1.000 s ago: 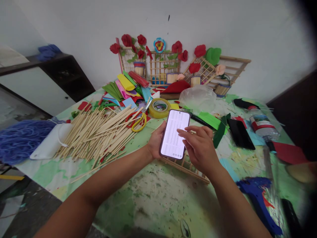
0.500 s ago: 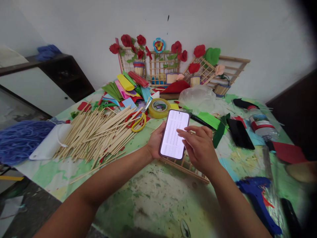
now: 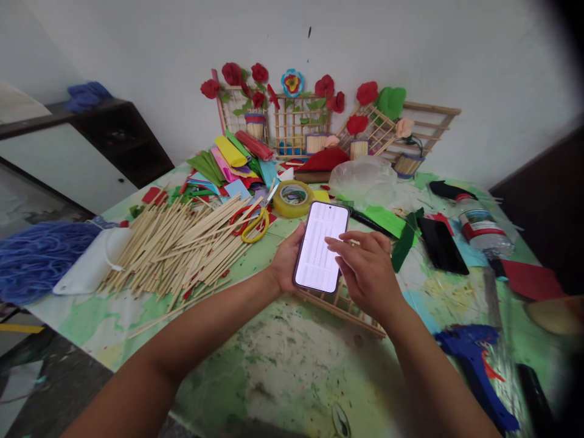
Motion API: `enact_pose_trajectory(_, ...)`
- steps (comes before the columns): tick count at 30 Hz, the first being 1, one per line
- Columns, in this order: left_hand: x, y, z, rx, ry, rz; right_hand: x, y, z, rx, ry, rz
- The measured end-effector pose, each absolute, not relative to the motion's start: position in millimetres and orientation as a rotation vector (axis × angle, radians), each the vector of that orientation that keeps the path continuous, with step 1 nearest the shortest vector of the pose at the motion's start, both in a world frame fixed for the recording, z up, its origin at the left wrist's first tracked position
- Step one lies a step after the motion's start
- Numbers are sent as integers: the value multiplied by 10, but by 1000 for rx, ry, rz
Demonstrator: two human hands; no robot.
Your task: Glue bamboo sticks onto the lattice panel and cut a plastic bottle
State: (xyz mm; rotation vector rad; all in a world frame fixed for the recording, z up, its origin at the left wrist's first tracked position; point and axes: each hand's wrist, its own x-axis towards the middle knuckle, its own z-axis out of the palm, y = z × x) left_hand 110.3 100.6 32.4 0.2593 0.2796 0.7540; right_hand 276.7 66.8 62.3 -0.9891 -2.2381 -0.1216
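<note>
A smartphone with a bright white screen lies in my left hand, which grips it along its left side. Over the screen's right half is my right hand, its fingers apart and the index fingertip at the glass; whether it touches I cannot tell. Beneath the phone and my right hand, a wooden stick lattice rests on the table, partly hidden. Scissors with red and yellow handles and a roll of clear tape lie just beyond my left hand.
Loose wooden sticks are heaped at left, by blue yarn. Lattices with paper flowers lean on the wall. At right are a dark phone, a plastic bottle and a blue glue gun.
Small text on the phone's screen has shifted slightly. Both hands stay in nearly the same place.
</note>
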Motion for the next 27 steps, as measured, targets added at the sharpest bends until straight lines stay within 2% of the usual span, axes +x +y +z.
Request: enact_pose_trajectory(27, 1094, 1003, 332, 277, 260, 743, 2764, 674, 589, -991, -2218, -112)
